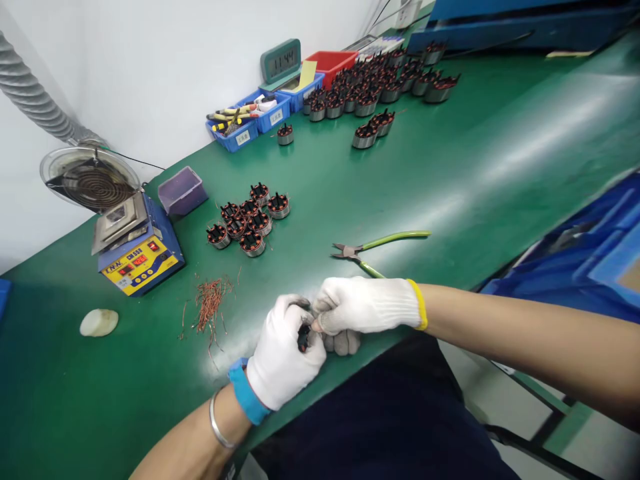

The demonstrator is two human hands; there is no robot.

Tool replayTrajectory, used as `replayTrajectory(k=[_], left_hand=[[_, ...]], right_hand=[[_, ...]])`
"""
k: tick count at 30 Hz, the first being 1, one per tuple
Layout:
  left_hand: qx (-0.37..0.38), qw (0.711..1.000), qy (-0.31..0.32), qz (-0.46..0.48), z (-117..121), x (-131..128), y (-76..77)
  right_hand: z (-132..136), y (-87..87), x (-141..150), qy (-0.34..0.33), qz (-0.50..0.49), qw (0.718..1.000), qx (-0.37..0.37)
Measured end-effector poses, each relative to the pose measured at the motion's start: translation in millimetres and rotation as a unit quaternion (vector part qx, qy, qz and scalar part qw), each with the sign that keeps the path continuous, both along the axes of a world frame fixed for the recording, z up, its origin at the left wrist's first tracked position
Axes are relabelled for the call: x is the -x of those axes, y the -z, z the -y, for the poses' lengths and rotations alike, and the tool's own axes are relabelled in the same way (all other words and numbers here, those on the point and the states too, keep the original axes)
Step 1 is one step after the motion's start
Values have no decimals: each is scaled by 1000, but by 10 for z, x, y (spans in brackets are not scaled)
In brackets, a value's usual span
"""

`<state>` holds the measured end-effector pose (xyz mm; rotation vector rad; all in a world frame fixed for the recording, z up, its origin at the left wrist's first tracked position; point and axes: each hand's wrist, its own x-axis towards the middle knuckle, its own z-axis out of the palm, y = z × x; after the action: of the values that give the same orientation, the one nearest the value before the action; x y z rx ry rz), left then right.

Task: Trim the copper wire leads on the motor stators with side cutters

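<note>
A stator [303, 338] is held in the curled fingers of the left hand [287, 353], above the table [150, 380] near its edge. It is met by the right hand [345, 307], whose exact grip cannot be told. Beyond, cutters [350, 252], wire scraps [209, 303] and grouped stators [249, 217] are laid out; farther back, more stators [367, 83] are massed beside bins [274, 113].

both gloved hands [315, 333] together

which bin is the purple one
The purple bin is the one right behind the yellow-fronted device; the blue bins and red bin sit farther along the wall.
</note>
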<state>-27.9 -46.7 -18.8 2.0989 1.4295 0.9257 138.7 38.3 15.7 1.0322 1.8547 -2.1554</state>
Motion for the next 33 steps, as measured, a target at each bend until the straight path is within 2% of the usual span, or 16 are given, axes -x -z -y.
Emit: replayTrajectory(k=[3, 6, 8, 11, 13, 15, 17, 18, 21, 24, 26, 28, 29, 30, 31, 33], left_hand=[[36, 999, 34, 19, 43, 50, -73], [70, 991, 91, 71, 44, 125, -54], [75, 982, 73, 155, 13, 182, -15], [99, 965, -1, 243, -48, 271, -42], [217, 949, 1, 228, -72, 316, -146], [359, 910, 52, 199, -65, 322, -277], [418, 879, 97, 206, -26, 273, -375], [415, 877, 103, 221, 6, 232, -399], [303, 915, 60, 261, 134, 99, -383], [36, 979, 41, 196, 262, 72, -312], [-125, 981, 112, 102, 309, 126, -275], [-189, 968, 138, 94, 307, 188, -257], [-160, 970, 116, 140, 287, 206, -256], [-81, 971, 80, 212, 259, 211, -261], [45, 955, 51, 287, 224, 204, -273], [329, 866, 41, 373, 156, 164, -312]], right_hand=[[51, -19, -16, 10, -15, 1000, -24], [145, -43, -39, 30, 17, 996, -81], [225, -65, -73, 37, 40, 986, -156], [339, -95, -161, 52, 19, 965, -255], [404, -104, -235, 72, -18, 955, -289], [461, -97, -302, 85, -44, 953, -287], [508, -73, -348, 96, -53, 964, -244], [527, -57, -359, 108, -57, 971, -205], [558, -3, -354, 172, -90, 977, -86], [571, 27, -326, 216, -144, 966, -3], [585, 20, -321, 218, -176, 959, 33], [599, -15, -328, 197, -193, 960, 44], [604, -41, -334, 178, -195, 964, 28], [604, -69, -339, 154, -196, 968, -14], [602, -96, -341, 131, -196, 968, -81], [591, -129, -332, 102, -184, 947, -243]])
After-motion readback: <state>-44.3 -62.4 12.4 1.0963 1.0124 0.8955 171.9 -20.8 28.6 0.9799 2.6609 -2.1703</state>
